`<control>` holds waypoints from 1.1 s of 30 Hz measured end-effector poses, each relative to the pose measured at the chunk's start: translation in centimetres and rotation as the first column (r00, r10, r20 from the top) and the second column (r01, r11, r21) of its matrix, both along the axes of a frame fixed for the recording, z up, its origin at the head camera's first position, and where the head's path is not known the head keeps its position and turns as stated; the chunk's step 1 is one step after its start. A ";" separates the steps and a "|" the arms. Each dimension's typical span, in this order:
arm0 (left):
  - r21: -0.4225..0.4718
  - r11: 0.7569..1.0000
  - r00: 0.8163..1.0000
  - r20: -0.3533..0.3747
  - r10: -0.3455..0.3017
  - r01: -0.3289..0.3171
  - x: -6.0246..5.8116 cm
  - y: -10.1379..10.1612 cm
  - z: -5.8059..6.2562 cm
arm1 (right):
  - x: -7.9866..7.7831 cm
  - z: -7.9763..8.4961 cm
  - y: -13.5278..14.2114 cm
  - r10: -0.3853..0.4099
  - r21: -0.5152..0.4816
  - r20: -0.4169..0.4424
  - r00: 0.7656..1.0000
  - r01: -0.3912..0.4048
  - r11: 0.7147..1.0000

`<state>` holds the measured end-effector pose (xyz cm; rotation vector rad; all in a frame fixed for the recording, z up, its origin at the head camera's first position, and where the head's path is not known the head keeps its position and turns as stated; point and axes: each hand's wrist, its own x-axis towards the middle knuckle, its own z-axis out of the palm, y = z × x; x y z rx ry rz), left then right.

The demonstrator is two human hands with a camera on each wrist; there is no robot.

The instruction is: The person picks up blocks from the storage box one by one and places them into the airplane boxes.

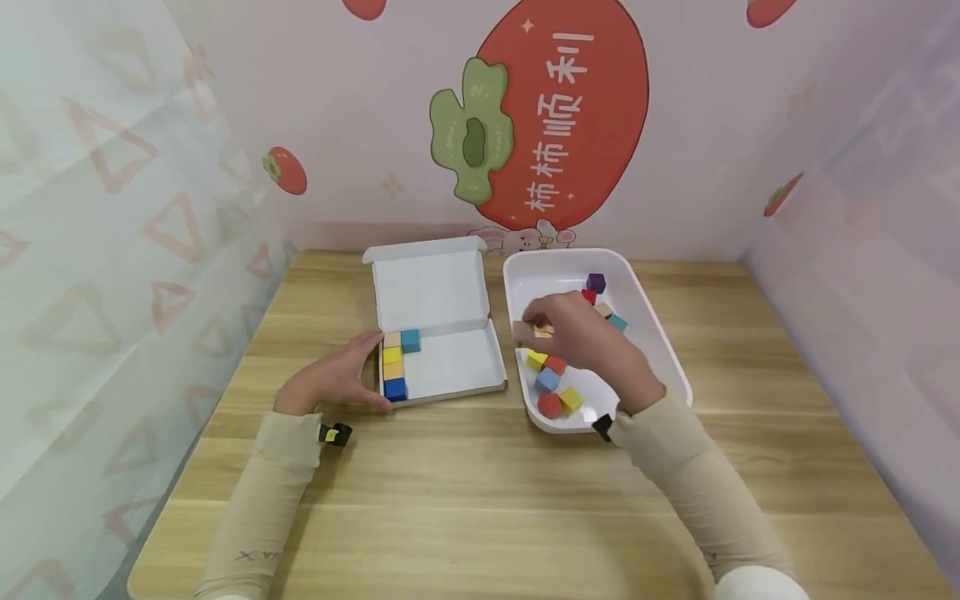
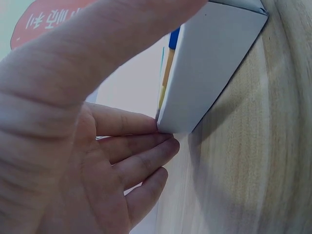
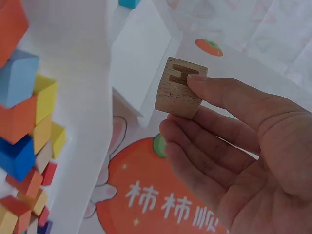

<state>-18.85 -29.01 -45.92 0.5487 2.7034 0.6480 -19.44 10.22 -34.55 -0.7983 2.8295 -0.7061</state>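
Observation:
Across the left end of an open white cardboard box [image 1: 457, 367], my left hand [image 1: 333, 375] holds it between thumb and fingers. The fingertips [image 2: 168, 141] touch one corner of the box in the left wrist view. Inside, along the left side, a dark blue block [image 1: 395, 390], an orange block, a yellow block [image 1: 392, 355] and a pale wooden block stand in a column. A teal block [image 1: 410, 340] is beside the pale one. My right hand [image 1: 581, 329] pinches a wooden block [image 3: 179, 87] with a dark letter-like mark, above the white tray's left rim.
The white plastic tray [image 1: 660, 367] stands right of the box and holds several coloured blocks, among them a purple one [image 1: 596, 282] and a red one [image 1: 550, 406]. The box lid [image 1: 431, 287] is raised at the back, near the printed wall. Both stand on a wooden table [image 1: 450, 500].

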 end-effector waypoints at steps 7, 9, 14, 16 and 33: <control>0.016 1.000 1.000 -0.001 0.007 -0.007 -0.2 0.1 0.6 | -1.1 1.0 -4.7 0.082 -0.054 0.052 0.995 -0.079 0.995; 0.015 1.000 1.000 0.008 0.016 -0.017 -0.2 0.0 0.7 | -1.2 1.2 -6.2 0.099 -0.052 0.070 0.993 -0.095 0.994; 0.014 1.000 1.000 0.015 0.024 -0.024 -0.2 -0.2 0.8 | -1.8 0.5 -9.5 0.128 -0.042 0.092 0.988 -0.125 0.991; 0.021 0.999 1.000 0.016 0.025 -0.025 -0.2 -0.2 0.7 | -2.0 -0.2 -10.6 0.134 -0.040 0.097 0.986 -0.131 0.991; 0.052 0.999 1.000 0.016 0.011 -0.012 -0.2 0.0 0.0 | -3.3 -7.5 -15.8 0.084 0.011 0.035 0.996 -0.084 0.996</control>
